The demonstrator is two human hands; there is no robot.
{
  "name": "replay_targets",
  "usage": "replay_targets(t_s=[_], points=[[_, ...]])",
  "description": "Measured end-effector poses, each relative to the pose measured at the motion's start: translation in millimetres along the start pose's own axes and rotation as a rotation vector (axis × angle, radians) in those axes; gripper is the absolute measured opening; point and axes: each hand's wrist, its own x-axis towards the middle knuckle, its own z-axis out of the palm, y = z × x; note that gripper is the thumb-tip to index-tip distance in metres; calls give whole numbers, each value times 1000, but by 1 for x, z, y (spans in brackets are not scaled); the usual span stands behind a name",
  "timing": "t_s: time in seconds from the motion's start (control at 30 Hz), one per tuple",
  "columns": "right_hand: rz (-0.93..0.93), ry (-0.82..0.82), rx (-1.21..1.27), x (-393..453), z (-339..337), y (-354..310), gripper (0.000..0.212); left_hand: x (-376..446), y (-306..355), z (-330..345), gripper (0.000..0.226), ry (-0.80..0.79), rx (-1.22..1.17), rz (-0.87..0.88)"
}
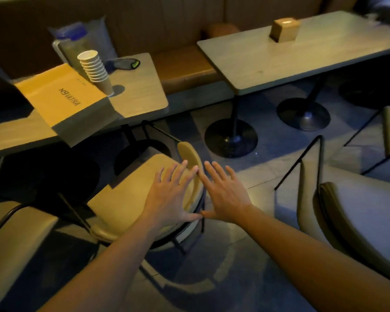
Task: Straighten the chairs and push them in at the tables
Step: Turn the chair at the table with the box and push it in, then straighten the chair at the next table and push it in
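Observation:
A tan padded chair (131,197) with a black metal frame stands partly under the left table (140,97), its curved backrest (189,158) facing me. My left hand (169,194) hovers flat over the backrest and seat, fingers spread, holding nothing. My right hand (225,194) is spread open just to the right of the backrest, thumb tip near my left thumb. A second tan chair (351,212) stands at the right, pulled out from the right table (302,57).
The left table carries a stack of paper cups (95,68), a yellow menu (61,95), a water jug (77,43) and dark glasses (124,64). A brown box (284,30) sits on the right table. Round table bases (231,137) stand on the floor; a bench (185,66) runs behind.

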Motion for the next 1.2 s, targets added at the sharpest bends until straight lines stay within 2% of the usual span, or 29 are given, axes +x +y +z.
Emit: replay_targets(t_s=[0.3, 0.47, 0.63, 0.9, 1.1, 1.2], points=[[256, 67, 47, -121, -45, 155, 113, 114, 140, -63, 120, 115, 47, 255], [433, 62, 73, -207, -38, 230, 116, 163, 250, -65, 121, 72, 64, 402], [566, 23, 110, -311, -14, 288, 112, 187, 369, -55, 117, 18, -17, 553], [652, -176, 135, -447, 43, 322, 109, 169, 518, 1, 119, -152, -80, 726], [562, -332, 104, -495, 83, 325, 113, 135, 562, 37, 110, -310, -77, 740], [517, -363, 41, -498, 99, 325, 103, 126, 571, 53, 94, -374, -40, 699]])
